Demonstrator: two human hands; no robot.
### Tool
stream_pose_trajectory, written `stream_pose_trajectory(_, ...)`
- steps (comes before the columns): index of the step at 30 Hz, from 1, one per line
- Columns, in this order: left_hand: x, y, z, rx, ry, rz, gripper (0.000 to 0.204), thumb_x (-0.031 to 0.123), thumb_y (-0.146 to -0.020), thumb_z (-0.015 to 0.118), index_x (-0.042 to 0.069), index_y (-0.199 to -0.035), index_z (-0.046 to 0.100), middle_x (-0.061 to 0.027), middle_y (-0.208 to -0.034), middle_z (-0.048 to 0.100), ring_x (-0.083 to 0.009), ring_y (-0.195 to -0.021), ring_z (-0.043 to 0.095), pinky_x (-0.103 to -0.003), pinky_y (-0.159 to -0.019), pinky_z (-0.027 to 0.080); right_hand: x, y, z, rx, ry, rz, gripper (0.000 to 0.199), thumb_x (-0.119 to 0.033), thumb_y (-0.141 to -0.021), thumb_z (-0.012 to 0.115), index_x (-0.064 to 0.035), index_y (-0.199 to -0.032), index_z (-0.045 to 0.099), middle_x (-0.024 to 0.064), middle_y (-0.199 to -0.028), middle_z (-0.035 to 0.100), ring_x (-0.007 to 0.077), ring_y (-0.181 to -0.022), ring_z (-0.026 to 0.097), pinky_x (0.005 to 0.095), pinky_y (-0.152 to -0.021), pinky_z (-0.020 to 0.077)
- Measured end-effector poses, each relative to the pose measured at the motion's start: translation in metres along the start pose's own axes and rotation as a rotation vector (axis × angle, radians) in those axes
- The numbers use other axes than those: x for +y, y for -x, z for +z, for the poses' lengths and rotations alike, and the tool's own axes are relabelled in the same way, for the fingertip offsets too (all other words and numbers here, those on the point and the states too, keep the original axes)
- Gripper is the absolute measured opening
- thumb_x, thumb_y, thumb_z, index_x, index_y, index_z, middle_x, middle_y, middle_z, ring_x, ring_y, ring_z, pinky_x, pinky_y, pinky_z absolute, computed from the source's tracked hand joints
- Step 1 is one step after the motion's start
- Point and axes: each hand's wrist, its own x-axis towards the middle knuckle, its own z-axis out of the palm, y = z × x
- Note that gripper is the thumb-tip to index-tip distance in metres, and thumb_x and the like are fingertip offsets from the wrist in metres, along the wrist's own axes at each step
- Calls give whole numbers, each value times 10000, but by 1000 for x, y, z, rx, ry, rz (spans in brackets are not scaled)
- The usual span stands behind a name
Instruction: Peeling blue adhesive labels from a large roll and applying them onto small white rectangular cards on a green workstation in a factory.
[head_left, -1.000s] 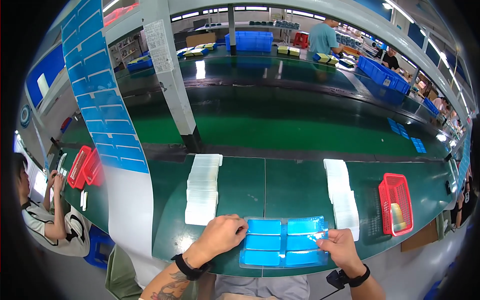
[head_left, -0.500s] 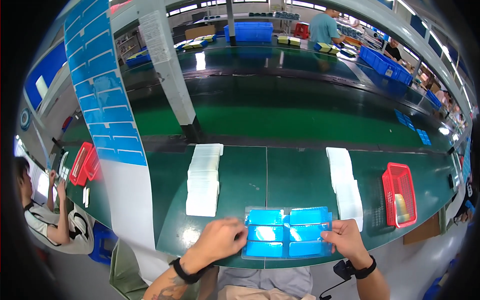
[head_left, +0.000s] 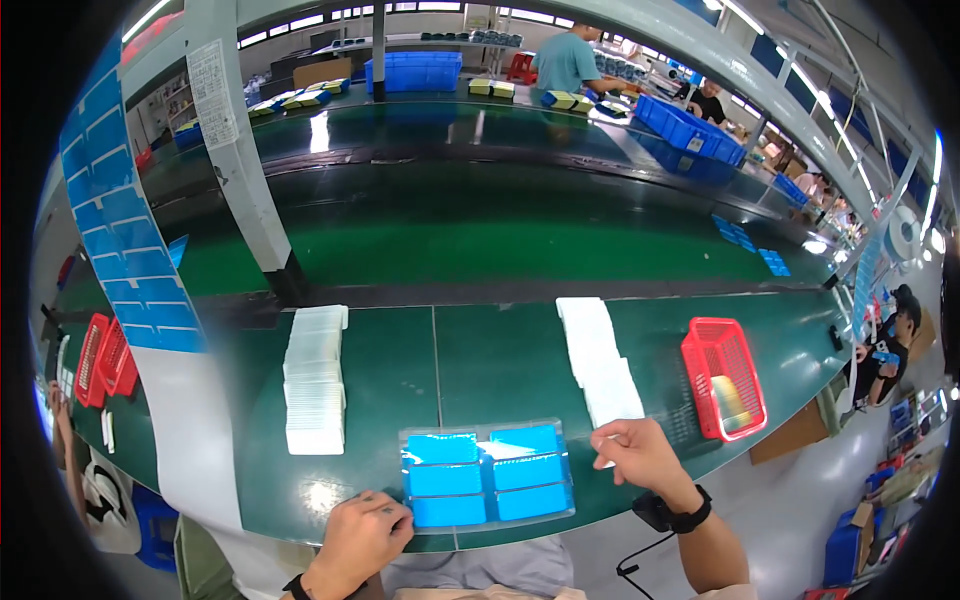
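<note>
A clear sheet bearing several blue shiny rectangles [head_left: 528,470] lies flat at the table's near edge. My left hand [head_left: 365,530] rests by its lower left corner, fingers curled together with the tips hidden, so I cannot tell whether anything is in them. To the right of the sheet, my right hand [head_left: 640,458] hovers at the near end of a fanned stack of white pieces [head_left: 592,350]; its thumb and forefinger are apart, with nothing visible between them. Another fanned stack of whitish pieces [head_left: 315,385] lies to the left beyond the sheet.
A red basket [head_left: 740,375] holding a yellowish item stands at the right. At the left, a long strip of blue labels [head_left: 130,240] hangs beside a white post [head_left: 235,170]. More red baskets [head_left: 95,360] are at far left. Co-workers are around the tables.
My right hand has let go of the blue sheet's right edge and moved to the right-hand white stack. My left hand has dropped to the sheet's lower left corner. The view has swung right.
</note>
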Motion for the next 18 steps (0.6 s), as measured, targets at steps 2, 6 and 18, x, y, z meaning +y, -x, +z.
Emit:
stream_pose_trajectory(2,5,-3,2,11,15,-13,15,80,-711,728,82,-720,716,-66,-716,645,-274,-698,649,-380,-653,560,9,-11,0,75,194,-270,251,-224,-895,711,11,-985,724,101,-729,702,178,-549,631,291,-518,494)
stream_pose_trajectory(6,6,-2,3,1,17,-71,13,75,-705,724,79,-710,713,-73,-716,644,-284,-689,642,-389,-636,555,-5,-23,30,129,548,-607,155,-159,-836,680,-25,-898,726,147,-775,694,359,-721,682,426,-666,551)
stream_pose_trajectory(18,5,-3,5,0,51,-115,26,68,-700,738,77,-720,723,-86,-721,658,-303,-695,646,-405,-623,544,13,12,25,-10,450,-472,99,-122,-804,678,-43,-803,737,121,-732,694,309,-647,672,389,-625,534)
